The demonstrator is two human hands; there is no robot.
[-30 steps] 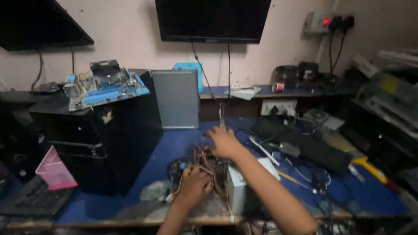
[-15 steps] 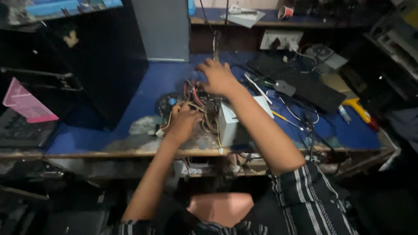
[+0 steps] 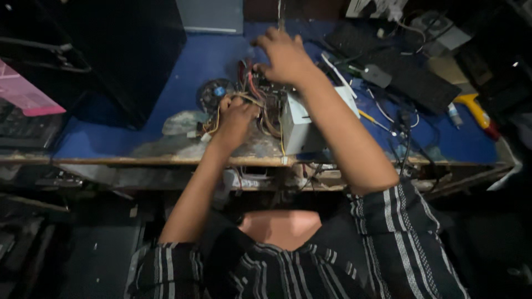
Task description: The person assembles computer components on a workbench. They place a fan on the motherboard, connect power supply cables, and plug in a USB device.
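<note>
- The person is leaning over a blue-topped workbench [image 3: 166, 83], both bare arms stretching out from striped sleeves.
- The left hand [image 3: 235, 116] is curling into a loose fist around a bundle of coloured wires [image 3: 260, 105]; the fingers are folding shut on the yellow and red strands near the front of the bench.
- The right hand [image 3: 285, 55] is reaching further back, palm down, with fingers bent over the far end of the same wire tangle. I cannot tell whether it is actually pinching anything, since the fingertips are hiding underneath.
- The wires are lying in the middle of the bench, running into a pale grey metal box [image 3: 302, 124] that is sitting just beside the left hand and under the right forearm.
- A small round fan [image 3: 213, 94] is resting just to the left of the wires.
- A big black computer case [image 3: 127, 50] is standing at the left of the bench, well apart from the hands.
- A black keyboard [image 3: 404, 72] is lying to the right, with cables trailing around it.
- A yellow-handled tool [image 3: 474, 108] is lying near the right edge.
- Something flat and pink [image 3: 25, 94] is showing at the far left.
</note>
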